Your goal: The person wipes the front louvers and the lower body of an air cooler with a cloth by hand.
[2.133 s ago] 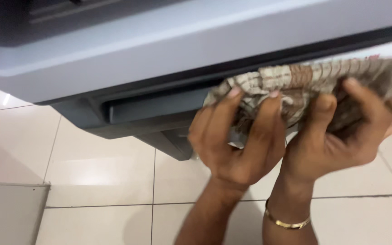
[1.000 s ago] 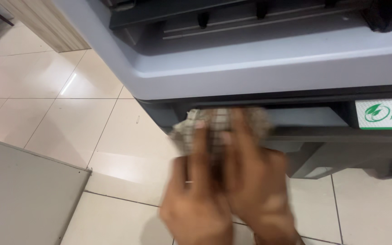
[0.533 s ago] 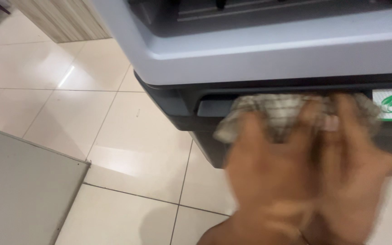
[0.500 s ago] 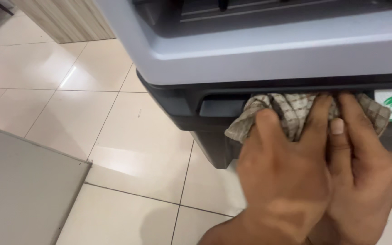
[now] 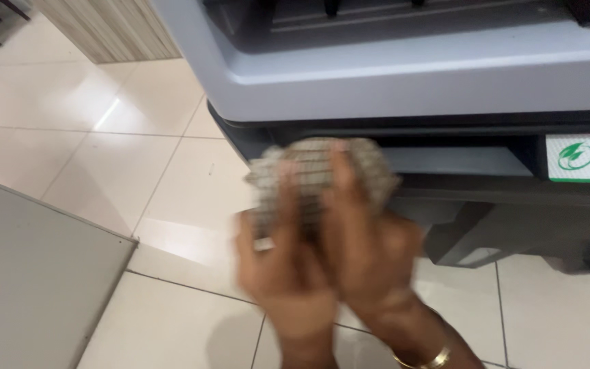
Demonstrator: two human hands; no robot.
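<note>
Far left: grey panel [image 5: 29, 273] lying flat over the cream floor tiles [image 5: 138, 171]; a wood-grain panel [image 5: 110, 27] stands at the upper left.

Centre: my left hand [image 5: 281, 266], fingers up and curled over the lower left part of a checked cloth [image 5: 319, 174]. The frame is motion-blurred, so finger detail is poor; the hand presses on the cloth rather than lying spread.

My right hand [image 5: 363, 253] sits directly beside the left, touching it, fingers likewise closed over the right part of the same cloth. A gold bracelet [image 5: 425, 359] shows at the right wrist.

The cloth is bunched between both hands and held against the dark lower front of a large grey office machine [image 5: 411, 82], at its left corner, just below the pale grey upper body.

Right: a recessed dark tray front [image 5: 486, 198], and a green-and-white sticker [image 5: 585, 157] at the far edge
</note>
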